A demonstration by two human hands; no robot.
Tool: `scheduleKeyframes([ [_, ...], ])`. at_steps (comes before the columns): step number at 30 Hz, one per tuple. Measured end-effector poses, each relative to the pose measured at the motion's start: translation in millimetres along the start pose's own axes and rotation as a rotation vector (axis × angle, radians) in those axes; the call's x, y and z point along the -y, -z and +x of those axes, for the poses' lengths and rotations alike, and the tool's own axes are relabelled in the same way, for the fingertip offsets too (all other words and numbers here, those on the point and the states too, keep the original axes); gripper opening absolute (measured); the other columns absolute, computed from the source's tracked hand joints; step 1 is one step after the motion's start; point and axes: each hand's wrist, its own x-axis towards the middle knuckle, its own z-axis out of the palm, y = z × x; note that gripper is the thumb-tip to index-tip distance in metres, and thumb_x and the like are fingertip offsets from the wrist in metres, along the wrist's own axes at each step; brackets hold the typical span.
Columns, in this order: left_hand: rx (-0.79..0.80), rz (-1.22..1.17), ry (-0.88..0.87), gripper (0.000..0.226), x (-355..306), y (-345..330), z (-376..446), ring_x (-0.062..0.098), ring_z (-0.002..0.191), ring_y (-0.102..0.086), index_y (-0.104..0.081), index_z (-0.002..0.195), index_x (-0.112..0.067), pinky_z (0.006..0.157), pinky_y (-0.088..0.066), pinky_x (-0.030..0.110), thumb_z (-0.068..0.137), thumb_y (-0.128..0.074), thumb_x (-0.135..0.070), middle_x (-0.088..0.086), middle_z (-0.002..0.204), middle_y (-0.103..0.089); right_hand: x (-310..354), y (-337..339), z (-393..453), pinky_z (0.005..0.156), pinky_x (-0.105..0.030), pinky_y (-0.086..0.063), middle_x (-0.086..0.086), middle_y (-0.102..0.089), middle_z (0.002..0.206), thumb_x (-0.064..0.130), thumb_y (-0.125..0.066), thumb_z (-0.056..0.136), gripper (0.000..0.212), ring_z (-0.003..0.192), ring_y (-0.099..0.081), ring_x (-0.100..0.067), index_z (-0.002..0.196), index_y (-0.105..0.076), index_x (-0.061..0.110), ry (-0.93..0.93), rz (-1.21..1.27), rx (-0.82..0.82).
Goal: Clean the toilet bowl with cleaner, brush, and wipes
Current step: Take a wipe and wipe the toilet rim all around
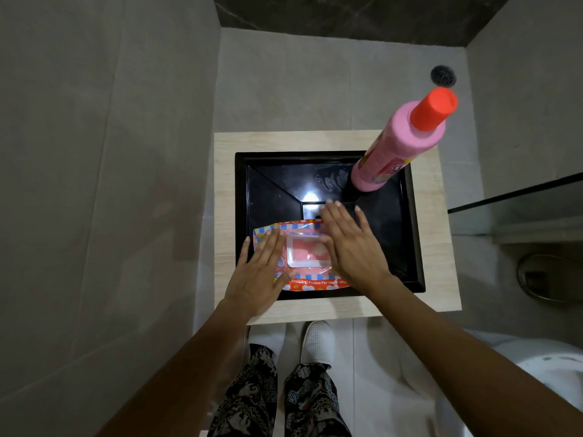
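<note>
Trousers with a dark print fill the bottom centre of the frame, cut off by the lower edge, and one white shoe shows just above them. At lower right a white curved rim, probably the toilet, is mostly out of frame. Two bare forearms reach up from the bottom corners. The left hand lies flat, fingers together and extended, on the left end of the wipes pack; the right hand lies flat across its right end, fingers spread slightly, clamped on nothing. The pack (colourful, with a clear flip lid at its middle) sits in the near part of a black tray, its printing too small to read and both ends hidden under the hands. The tray rests on a pale wood-look surface. In the tray's far right corner stands the pink cleaner bottle with a red cap, upright, label partly legible at best. Beyond, upper right, a dark floor drain is blurred.
</note>
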Motion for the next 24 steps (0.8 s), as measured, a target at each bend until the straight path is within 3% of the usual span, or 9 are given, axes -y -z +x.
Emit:
scheduleKeyframes([
  [3,-0.031,0.013,-0.016,0.077,-1.4,3.0,4.5,0.005,0.142,0.019,0.019,0.147,-0.02,0.115,0.016,0.035,0.09,-0.009,-0.064,-0.005,0.157,0.018,-2.0,4.7,19.0,0.12,-0.042,-0.007,-0.008,-0.022,0.159,0.033,-0.023,0.104,0.053,0.147,-0.019,-0.02,0.152,-0.022,0.009,-0.089,0.092,-0.074],
  [7,-0.034,-0.001,-0.019,0.079,-1.1,5.8,9.3,0.006,0.142,0.02,0.021,0.147,-0.02,0.115,0.016,0.035,0.093,-0.017,-0.062,-0.003,0.157,0.02,-8.2,4.8,41.7,0.121,-0.04,-0.007,-0.007,-0.008,0.162,0.029,-0.021,0.105,0.053,0.149,-0.007,-0.019,0.154,-0.009,0.012,-0.153,0.099,-0.028],
  [13,-0.033,0.003,-0.056,0.08,0.6,9.0,9.4,0.008,0.144,0.017,0.014,0.149,-0.018,0.117,0.012,0.036,0.091,-0.016,-0.063,-0.002,0.158,0.018,-17.9,-8.9,55.2,0.121,-0.047,-0.006,-0.002,0.007,0.162,0.028,-0.019,0.105,0.057,0.149,0.007,-0.02,0.153,0.008,0.02,-0.147,-0.015,0.245],
  [18,-0.013,0.05,-0.072,0.074,0.1,8.0,9.8,0.007,0.143,0.018,0.01,0.151,-0.019,0.118,0.012,0.037,0.095,-0.018,-0.058,-0.003,0.157,0.018,-18.7,-12.2,56.3,0.121,-0.046,-0.006,-0.003,0.002,0.162,0.029,-0.02,0.105,0.056,0.149,0.005,-0.022,0.154,0.004,0.019,-0.156,0.002,0.289],
  [24,-0.002,0.03,-0.065,0.076,-3.1,10.0,9.4,0.006,0.142,0.019,0.01,0.151,-0.019,0.116,0.016,0.036,0.093,-0.017,-0.06,-0.004,0.157,0.018,-11.0,-10.9,29.4,0.12,-0.044,-0.01,-0.009,-0.008,0.161,0.031,-0.025,0.104,0.054,0.149,-0.003,-0.022,0.154,-0.013,0.015,-0.155,0.108,0.108],
])
